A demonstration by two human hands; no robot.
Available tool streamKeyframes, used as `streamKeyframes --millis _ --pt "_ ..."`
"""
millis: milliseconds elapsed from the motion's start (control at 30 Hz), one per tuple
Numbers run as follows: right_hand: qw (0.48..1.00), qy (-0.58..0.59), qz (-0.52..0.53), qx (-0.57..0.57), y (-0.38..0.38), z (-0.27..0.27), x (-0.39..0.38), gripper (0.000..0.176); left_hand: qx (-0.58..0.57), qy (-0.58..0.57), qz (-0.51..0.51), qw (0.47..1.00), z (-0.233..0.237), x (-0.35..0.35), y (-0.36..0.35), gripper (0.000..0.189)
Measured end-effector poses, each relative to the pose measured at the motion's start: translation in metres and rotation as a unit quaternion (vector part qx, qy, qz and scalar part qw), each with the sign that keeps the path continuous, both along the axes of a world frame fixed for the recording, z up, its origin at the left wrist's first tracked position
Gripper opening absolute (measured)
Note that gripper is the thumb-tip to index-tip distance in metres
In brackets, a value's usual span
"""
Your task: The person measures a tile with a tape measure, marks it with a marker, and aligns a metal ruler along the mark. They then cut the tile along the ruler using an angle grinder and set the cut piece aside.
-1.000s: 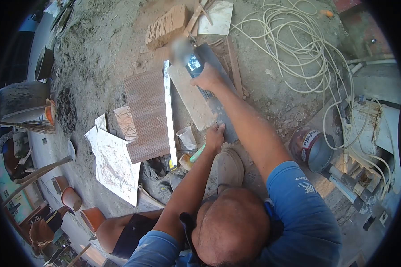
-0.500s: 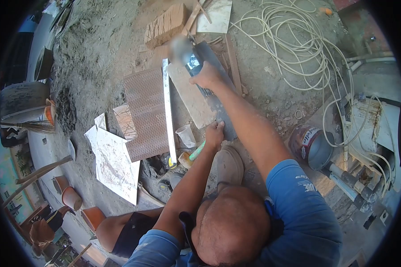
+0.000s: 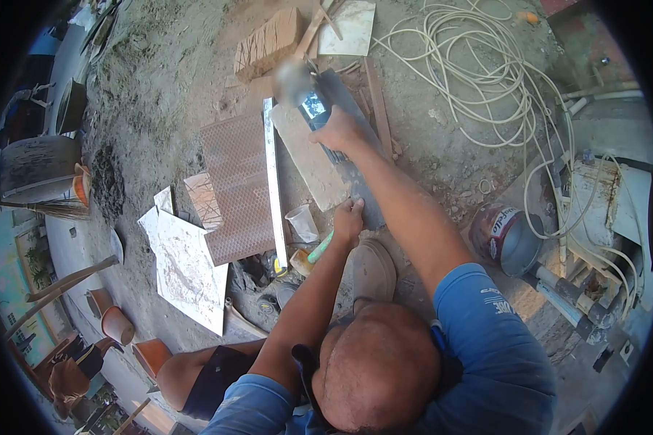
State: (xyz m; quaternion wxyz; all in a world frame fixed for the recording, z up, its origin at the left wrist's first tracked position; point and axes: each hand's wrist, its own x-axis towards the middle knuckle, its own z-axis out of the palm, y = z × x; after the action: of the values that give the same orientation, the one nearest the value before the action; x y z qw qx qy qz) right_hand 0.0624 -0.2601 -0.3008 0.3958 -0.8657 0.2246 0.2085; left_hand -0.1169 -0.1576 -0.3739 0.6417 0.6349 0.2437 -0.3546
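The slab [image 3: 313, 163] under my left hand [image 3: 350, 217] is pale, matt and dusty, like unglazed stone or cement. My right hand [image 3: 339, 129] grips a tool [image 3: 313, 101] with a dark plastic body. Beside the slab lies a straightedge [image 3: 272, 188] of bright, smooth metal, then a brown tile back [image 3: 236, 188] with a rough waffle grain. The cup [image 3: 302, 221] is thin, cloudy plastic. The marbled tile [image 3: 185, 268] looks smooth and faintly glossy. The ground [image 3: 159, 80] is gritty and dusty, and the hose [image 3: 479, 80] is smooth, pale plastic.

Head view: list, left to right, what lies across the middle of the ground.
Broken white tile → brown mesh sheet → metal straightedge → plastic cup → left hand → paint can.
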Motion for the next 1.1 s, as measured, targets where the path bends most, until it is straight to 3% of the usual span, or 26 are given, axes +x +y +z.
streamKeyframes --millis 233,333,967,1100 --pt "1.0 0.012 0.003 0.008 0.0 -0.003 0.007 0.083 0.002 0.022 -0.037 0.999 -0.008 0.001 0.004 0.022" --pt "1.0 0.003 0.001 -0.003 0.0 -0.005 0.001 0.084 -0.001 0.0 0.005 1.0 -0.009 -0.001 0.0 0.023" --pt "1.0 0.01 0.01 -0.006 -0.004 -0.004 -0.02 0.084 0.008 -0.007 0.006 1.0 -0.008 -0.001 0.001 0.025" --pt "1.0 0.013 0.008 0.013 -0.004 0.002 -0.007 0.085 0.007 0.01 -0.049 0.999 -0.015 -0.001 0.006 0.02"
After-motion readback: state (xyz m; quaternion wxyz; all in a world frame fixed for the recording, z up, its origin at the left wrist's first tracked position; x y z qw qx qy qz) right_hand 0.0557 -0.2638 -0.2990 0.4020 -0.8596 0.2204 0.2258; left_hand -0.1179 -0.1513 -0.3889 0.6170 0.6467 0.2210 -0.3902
